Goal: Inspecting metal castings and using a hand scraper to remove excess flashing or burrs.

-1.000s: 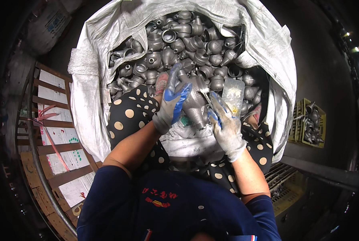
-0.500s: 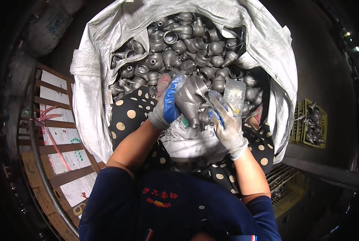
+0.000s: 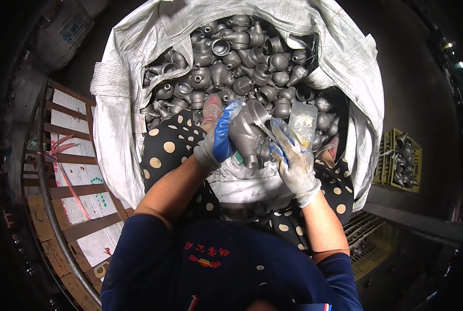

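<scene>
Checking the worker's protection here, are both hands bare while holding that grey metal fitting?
No. Both the left hand and the right hand wear pale work gloves with blue coating as they hold the grey metal fitting.

Both forearms bare, reaching forward from lower edge, sleeves pushed up to elbows. Left hand [image 3: 218, 137] gloved, blue palm, fingers curled in grip, thumb up. Right hand [image 3: 293, 158] gloved, grey-white, fingers bent and closed, wrist straight. Hands near each other, level.
</scene>
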`<state>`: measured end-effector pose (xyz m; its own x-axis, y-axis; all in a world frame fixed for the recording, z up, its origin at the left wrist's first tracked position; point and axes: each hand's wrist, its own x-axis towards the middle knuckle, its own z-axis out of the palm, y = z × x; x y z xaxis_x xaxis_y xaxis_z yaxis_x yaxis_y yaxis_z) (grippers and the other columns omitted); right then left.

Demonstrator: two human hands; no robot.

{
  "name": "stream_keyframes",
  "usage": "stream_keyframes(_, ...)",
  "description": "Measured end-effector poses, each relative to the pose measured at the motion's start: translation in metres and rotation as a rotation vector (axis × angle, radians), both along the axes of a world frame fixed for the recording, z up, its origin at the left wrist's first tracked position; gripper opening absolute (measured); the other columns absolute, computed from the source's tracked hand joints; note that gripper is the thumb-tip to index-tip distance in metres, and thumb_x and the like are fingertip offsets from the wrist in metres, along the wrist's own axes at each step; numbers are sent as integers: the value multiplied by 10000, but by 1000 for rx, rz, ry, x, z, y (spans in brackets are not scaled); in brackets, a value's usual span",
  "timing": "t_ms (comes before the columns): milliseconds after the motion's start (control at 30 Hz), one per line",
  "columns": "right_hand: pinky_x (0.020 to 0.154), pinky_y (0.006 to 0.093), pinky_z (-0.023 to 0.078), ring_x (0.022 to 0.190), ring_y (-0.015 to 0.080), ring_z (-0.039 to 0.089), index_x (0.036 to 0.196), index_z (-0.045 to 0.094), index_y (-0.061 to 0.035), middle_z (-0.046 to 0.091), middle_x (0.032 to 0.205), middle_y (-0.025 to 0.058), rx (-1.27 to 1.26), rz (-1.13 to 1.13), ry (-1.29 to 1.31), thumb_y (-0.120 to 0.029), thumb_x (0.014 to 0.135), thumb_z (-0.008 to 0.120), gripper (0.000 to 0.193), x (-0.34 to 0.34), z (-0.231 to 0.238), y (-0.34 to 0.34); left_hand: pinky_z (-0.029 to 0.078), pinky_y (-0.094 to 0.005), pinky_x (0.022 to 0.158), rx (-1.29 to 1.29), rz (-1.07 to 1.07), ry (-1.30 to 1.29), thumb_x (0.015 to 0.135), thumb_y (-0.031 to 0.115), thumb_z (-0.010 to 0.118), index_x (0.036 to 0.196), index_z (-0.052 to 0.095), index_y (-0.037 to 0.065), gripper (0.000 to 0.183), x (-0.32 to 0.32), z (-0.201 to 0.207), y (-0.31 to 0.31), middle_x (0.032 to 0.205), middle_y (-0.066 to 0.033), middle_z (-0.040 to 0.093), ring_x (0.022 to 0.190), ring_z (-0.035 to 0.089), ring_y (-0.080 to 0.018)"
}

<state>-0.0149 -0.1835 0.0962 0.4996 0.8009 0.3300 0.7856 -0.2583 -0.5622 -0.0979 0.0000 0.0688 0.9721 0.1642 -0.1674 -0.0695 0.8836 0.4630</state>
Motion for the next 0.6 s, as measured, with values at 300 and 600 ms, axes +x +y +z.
stream_keyframes(300, 693, 358, 522, 837, 292, 647, 1224, 544, -83, 627, 1040, 151, 180, 9, 52, -180, 885, 540, 352, 9, -28, 0, 425, -262, 943, 593, 251, -48, 823, 1, 628, 1432, 199, 85, 750, -1, -4, -15, 1310, -102, 417, 1101, 500, -141)
stream_keyframes(600, 497, 178, 364, 570, 19, 446, 1129, 604, -19, 541, 725, -49, 292, -197, 988, -186, 863, 639, 316, 12, -6, -5, 370, -431, 997, 1918, 454, -60, 708, -57, 616, 1288, 444, -11, 607, -5, -31, 18, 1344, -263, 358, 1193, 429, -417)
